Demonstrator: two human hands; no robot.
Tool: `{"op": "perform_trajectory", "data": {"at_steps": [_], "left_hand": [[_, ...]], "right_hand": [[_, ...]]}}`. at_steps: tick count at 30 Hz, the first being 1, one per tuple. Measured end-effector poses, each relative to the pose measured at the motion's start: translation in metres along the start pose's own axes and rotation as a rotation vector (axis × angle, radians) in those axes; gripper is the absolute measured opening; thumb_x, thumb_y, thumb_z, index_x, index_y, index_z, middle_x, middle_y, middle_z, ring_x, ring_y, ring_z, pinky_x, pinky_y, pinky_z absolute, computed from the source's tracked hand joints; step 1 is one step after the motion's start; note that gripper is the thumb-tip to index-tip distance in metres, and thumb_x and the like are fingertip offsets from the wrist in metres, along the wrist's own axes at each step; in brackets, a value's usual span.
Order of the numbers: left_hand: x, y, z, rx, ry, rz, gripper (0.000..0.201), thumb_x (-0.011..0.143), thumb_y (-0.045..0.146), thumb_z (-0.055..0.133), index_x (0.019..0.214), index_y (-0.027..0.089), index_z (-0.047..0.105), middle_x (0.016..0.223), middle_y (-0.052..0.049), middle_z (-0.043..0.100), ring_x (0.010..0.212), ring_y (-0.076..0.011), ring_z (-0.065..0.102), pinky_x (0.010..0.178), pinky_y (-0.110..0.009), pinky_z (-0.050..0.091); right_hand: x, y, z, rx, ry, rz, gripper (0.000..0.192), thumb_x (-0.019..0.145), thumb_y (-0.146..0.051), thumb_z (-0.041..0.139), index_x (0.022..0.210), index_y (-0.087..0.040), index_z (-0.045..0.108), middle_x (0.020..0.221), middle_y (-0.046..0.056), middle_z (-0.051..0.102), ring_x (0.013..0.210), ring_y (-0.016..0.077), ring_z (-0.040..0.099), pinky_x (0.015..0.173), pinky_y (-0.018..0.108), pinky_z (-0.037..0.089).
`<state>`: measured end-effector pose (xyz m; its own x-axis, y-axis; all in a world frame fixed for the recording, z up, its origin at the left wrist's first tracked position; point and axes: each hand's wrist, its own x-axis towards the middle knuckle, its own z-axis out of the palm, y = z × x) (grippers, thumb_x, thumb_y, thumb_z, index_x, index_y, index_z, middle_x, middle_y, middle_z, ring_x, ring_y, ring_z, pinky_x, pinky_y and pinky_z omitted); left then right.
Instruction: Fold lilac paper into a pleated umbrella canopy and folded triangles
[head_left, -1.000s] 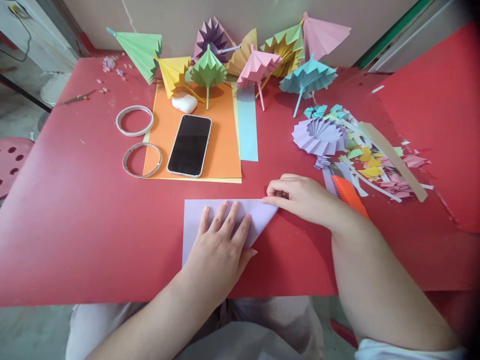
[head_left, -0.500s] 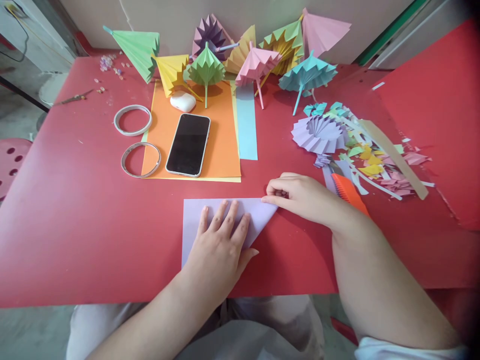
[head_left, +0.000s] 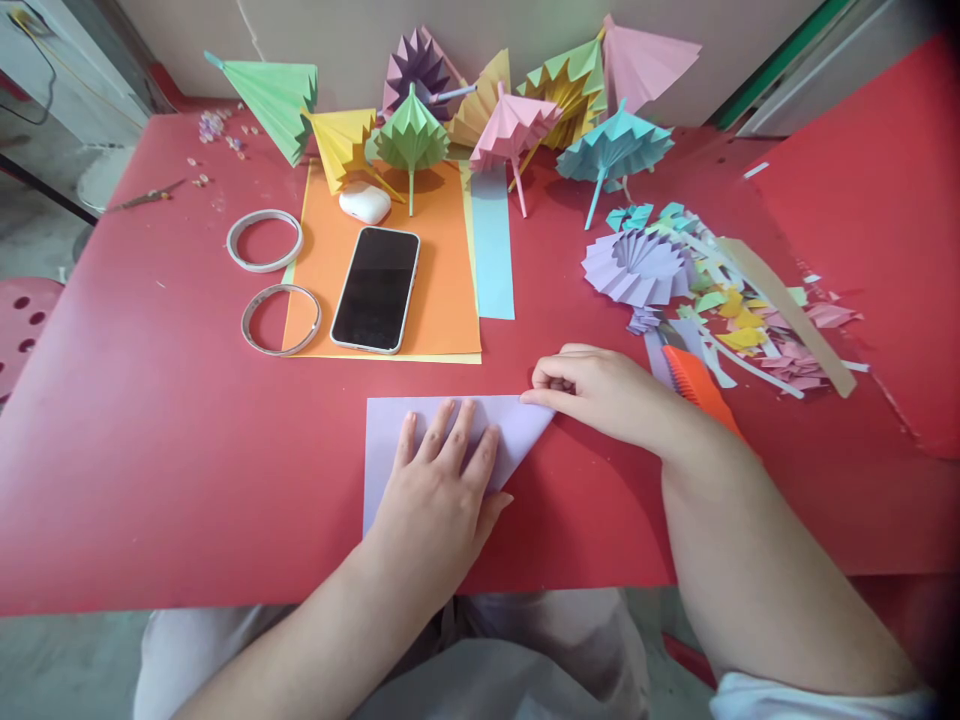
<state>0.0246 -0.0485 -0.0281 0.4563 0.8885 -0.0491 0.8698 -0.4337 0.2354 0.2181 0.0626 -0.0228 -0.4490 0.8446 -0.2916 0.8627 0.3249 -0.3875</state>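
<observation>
A lilac paper sheet [head_left: 390, 440] lies folded into a diagonal near the front edge of the red table [head_left: 150, 450]. My left hand [head_left: 439, 490] rests flat on the fold, fingers spread, pressing it down. My right hand [head_left: 600, 395] pinches the sheet's right corner with its fingertips. An orange-handled cutter [head_left: 697, 385] lies just right of my right wrist.
A phone [head_left: 376, 288] and a white earbud case [head_left: 364, 202] sit on orange paper [head_left: 450, 290]. Two tape rings [head_left: 265, 240] lie to the left. Several folded paper umbrellas [head_left: 510, 125] line the back. A lilac pleated disc [head_left: 637, 268] and paper scraps [head_left: 765, 340] sit at right.
</observation>
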Motion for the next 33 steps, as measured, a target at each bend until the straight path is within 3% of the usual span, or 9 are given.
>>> {"op": "perform_trajectory", "data": {"at_steps": [33], "left_hand": [[-0.0011,-0.0001,0.0024,0.005,0.021,-0.006,0.041,0.092,0.034,0.04,0.129,0.016,0.045,0.141,-0.013,0.04,0.13,-0.0312,0.035,0.1,-0.055,0.035]], "right_hand": [[-0.0003,0.0005,0.0016,0.017,0.005,-0.005,0.034,0.08,-0.051,0.049,0.062,-0.023,0.052,0.065,-0.001,0.05,0.061,0.0141,0.05,0.057,0.025,0.035]]}}
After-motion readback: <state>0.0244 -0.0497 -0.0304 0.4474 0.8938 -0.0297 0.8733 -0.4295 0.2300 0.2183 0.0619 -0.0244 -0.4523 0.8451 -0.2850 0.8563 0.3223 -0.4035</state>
